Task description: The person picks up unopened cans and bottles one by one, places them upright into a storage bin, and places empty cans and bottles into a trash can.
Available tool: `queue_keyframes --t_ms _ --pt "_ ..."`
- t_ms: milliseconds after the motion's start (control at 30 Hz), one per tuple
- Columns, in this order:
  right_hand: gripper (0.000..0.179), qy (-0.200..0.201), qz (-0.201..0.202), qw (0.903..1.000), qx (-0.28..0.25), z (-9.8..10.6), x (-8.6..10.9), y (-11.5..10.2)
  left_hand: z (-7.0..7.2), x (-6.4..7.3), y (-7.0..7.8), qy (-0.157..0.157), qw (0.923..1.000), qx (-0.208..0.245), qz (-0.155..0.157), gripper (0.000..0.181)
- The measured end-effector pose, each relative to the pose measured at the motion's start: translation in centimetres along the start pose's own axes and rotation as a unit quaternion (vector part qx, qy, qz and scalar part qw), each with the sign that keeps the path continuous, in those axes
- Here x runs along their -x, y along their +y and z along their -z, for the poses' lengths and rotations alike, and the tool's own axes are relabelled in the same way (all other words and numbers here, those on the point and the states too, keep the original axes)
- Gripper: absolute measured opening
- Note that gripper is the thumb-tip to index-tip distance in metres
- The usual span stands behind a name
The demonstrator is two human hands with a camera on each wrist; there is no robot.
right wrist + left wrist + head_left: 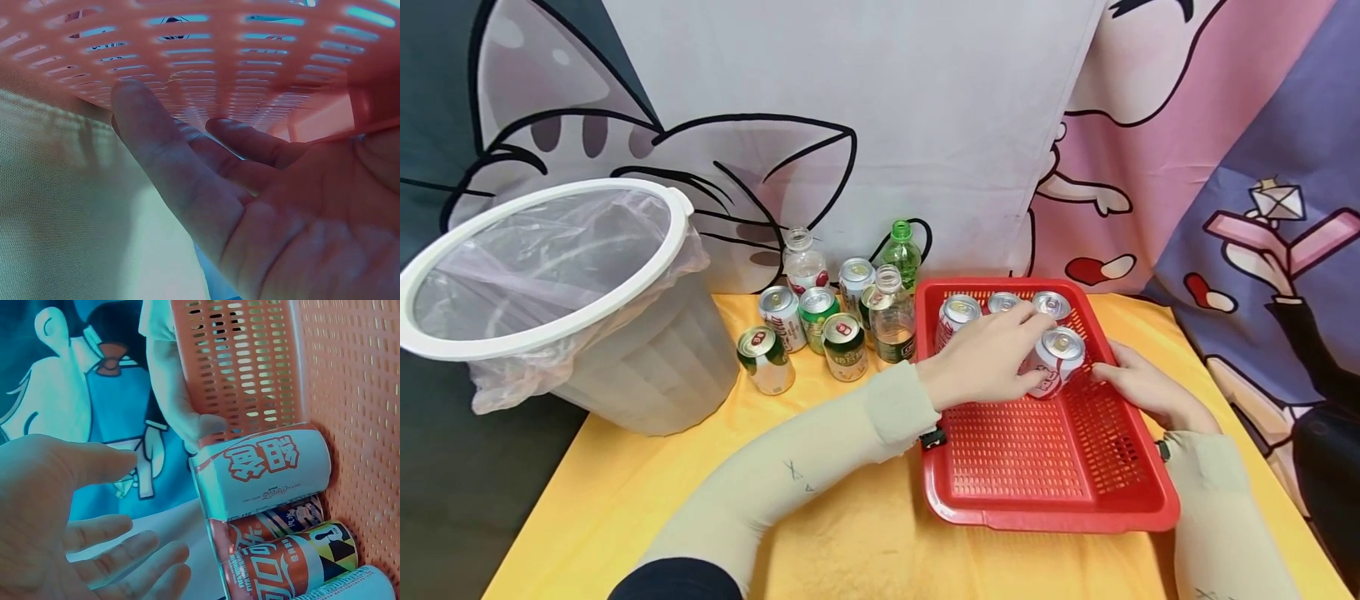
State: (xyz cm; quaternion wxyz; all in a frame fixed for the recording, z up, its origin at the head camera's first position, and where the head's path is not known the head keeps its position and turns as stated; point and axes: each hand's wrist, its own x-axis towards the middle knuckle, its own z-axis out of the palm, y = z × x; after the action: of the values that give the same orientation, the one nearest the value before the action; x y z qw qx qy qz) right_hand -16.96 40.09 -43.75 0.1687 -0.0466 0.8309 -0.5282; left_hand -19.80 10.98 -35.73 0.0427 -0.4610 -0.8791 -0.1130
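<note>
My left hand [988, 358] reaches over the red basket [1048, 521], thumb and fingers spread around the near side of a white Coca-Cola can [1063, 346]. In the left wrist view a gap shows between that hand [94, 512] and the white can [269, 469], and nothing lies in the palm. More cans, among them a red-and-white can [958, 310], stand at the basket's far end. On the basket's right side my right hand [1157, 392] grips the rim, thumb over the edge inside. From below, its fingers [169, 162] lie along the outer slotted wall.
Left of the basket stand several cans, including a green-and-gold can [844, 346], with a clear bottle [892, 317] and a green bottle [901, 254]. A grey bin [655, 367] lined with a plastic bag stands at the left on the yellow tablecloth [842, 533]. A printed curtain hangs behind.
</note>
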Motion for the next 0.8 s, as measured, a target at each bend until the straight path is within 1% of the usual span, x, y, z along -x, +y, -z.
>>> queue_keyframes --t_ms 233,367,500,667,800 --pt "0.053 -0.001 -0.002 1.0 0.003 0.1 0.0 0.1 0.7 2.4 -1.0 0.042 0.9988 0.024 -0.002 0.05" --pt "0.055 -0.001 -0.003 1.0 0.005 0.1 0.1 0.0 1.0 3.9 -1.6 0.05 0.998 0.039 0.006 0.046" --pt "0.056 -0.002 -0.006 1.0 0.003 0.1 0.1 0.1 1.4 5.7 -2.3 0.073 0.9956 0.058 0.011 0.042" --pt "0.056 -0.002 -0.008 1.0 0.0 0.2 0.1 0.1 1.6 8.2 -3.2 0.118 0.9889 0.088 0.019 0.04" --pt "0.056 -0.003 -0.009 0.9999 -0.005 0.2 0.1 0.1 1.6 10.3 -4.4 0.171 0.9793 0.102 0.036 0.038"
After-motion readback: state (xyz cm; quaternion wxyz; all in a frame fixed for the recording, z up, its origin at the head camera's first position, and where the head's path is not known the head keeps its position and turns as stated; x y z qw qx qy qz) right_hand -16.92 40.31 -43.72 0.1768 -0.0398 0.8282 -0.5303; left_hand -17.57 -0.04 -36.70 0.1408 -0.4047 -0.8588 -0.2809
